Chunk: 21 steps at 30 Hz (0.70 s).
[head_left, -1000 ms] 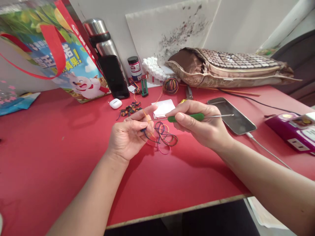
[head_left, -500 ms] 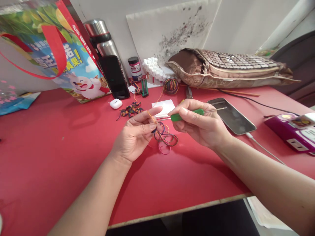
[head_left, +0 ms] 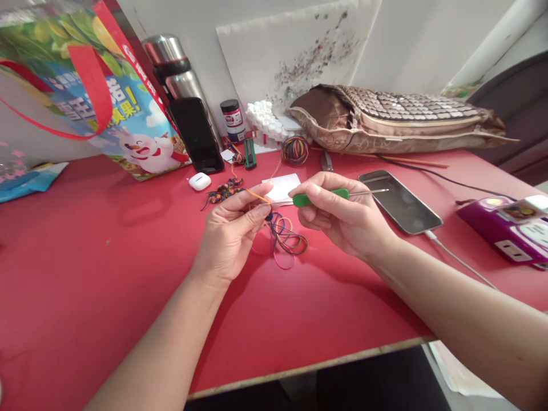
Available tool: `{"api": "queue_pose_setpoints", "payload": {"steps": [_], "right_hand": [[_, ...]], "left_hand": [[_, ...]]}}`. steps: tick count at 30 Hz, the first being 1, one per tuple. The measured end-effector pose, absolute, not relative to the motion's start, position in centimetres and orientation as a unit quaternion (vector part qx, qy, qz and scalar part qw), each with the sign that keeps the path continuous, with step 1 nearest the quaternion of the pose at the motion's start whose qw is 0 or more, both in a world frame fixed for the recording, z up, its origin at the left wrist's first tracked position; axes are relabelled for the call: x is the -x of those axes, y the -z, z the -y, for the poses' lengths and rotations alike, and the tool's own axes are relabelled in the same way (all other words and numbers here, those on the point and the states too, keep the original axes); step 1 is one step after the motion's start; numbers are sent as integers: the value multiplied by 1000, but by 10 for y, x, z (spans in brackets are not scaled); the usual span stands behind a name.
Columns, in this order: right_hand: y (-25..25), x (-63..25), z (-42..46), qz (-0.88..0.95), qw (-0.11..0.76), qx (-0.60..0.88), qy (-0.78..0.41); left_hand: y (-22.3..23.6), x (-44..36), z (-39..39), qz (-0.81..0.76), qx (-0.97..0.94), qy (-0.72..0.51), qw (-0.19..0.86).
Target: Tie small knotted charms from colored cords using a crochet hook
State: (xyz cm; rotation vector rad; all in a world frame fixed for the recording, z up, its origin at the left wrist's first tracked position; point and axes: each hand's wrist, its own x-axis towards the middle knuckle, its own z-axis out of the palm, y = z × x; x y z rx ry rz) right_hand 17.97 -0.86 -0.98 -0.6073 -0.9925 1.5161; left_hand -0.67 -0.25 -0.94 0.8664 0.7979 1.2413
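Observation:
My left hand (head_left: 231,231) pinches a multicoloured thread (head_left: 286,237) between thumb and fingers, with an orange strand running over the forefinger. The loose loops of that thread lie on the red table (head_left: 107,257) just right of the hand. My right hand (head_left: 342,220) is closed round a green-handled crochet hook (head_left: 325,197); its metal shaft sticks out to the right over a phone, and its other end points at the left fingertips.
A phone (head_left: 400,201) on a white cable lies to the right, beside a purple box (head_left: 509,228). At the back stand a printed bag (head_left: 85,97), a steel flask (head_left: 171,63), a black phone (head_left: 196,134), an earbud case (head_left: 199,181), a thread ball (head_left: 295,149) and a brown purse (head_left: 398,117).
Both hands have shifted slightly up and left. The left thumb and fingers have closed tighter on the thread, and the hook's tip has drawn nearer to them.

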Motion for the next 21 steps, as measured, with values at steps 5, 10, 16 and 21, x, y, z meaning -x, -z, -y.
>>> {"api": "queue_pose_setpoints", "payload": {"steps": [5,10,16,21], "right_hand": [[14,-178,8,436,596,267,-619],[18,-172,14,519,606,321,-510],[30,-158,29,625,605,358,-339],[30,-164,28,635,597,326,-367]], "left_hand": [[8,3,4,-372,-403,-562,619],[7,-4,7,-400,-365,-588,601],[6,-6,11,-383,-289,-564,672],[5,3,7,-340,-280,-514,736]]}}
